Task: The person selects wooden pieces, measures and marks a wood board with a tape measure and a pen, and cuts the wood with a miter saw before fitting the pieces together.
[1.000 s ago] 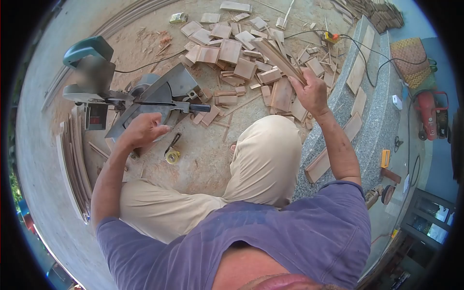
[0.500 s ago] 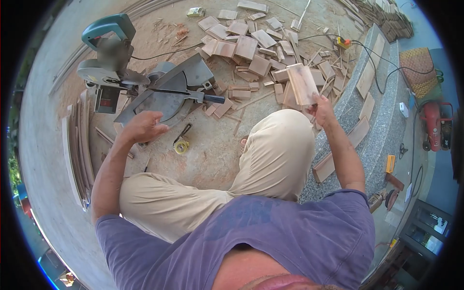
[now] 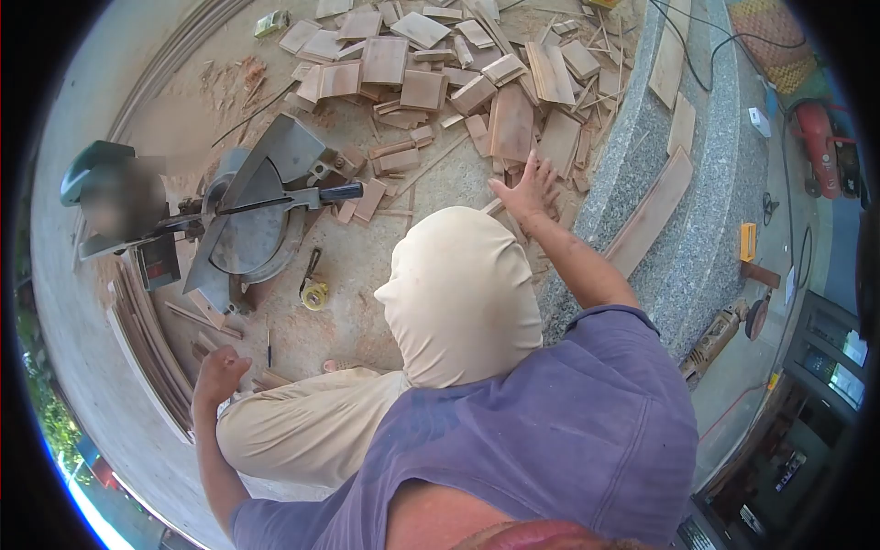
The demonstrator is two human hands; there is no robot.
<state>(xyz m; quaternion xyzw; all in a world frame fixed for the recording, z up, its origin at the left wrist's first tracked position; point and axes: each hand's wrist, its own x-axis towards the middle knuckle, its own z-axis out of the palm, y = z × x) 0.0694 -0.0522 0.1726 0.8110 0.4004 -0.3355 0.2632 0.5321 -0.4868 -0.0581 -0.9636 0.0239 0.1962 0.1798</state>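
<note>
My right hand (image 3: 533, 191) is stretched out with its fingers spread and holds nothing. Just beyond its fingertips, a reddish-brown wood block (image 3: 511, 124) lies at the near edge of a heap of cut wood pieces (image 3: 385, 60). At the lower left, my left hand (image 3: 220, 374) is curled closed beside my bent leg, close to some wood strips (image 3: 151, 353). Whether anything is inside its fingers is hidden. A miter saw (image 3: 261, 215) with a black handle stands on the floor ahead of that hand.
A yellow tape measure (image 3: 314, 294) and a thin dark pen-like stick (image 3: 269, 348) lie on the dusty floor. Granite steps (image 3: 632, 147) rise on the right, carrying boards (image 3: 649, 213). Farther right are a power tool (image 3: 710, 346), a yellow object (image 3: 748, 242) and a red machine (image 3: 816, 147).
My right hand has let go of the wood block it held up and is now spread near the heap. The left hand has drawn back from the saw toward my leg. The view has shifted.
</note>
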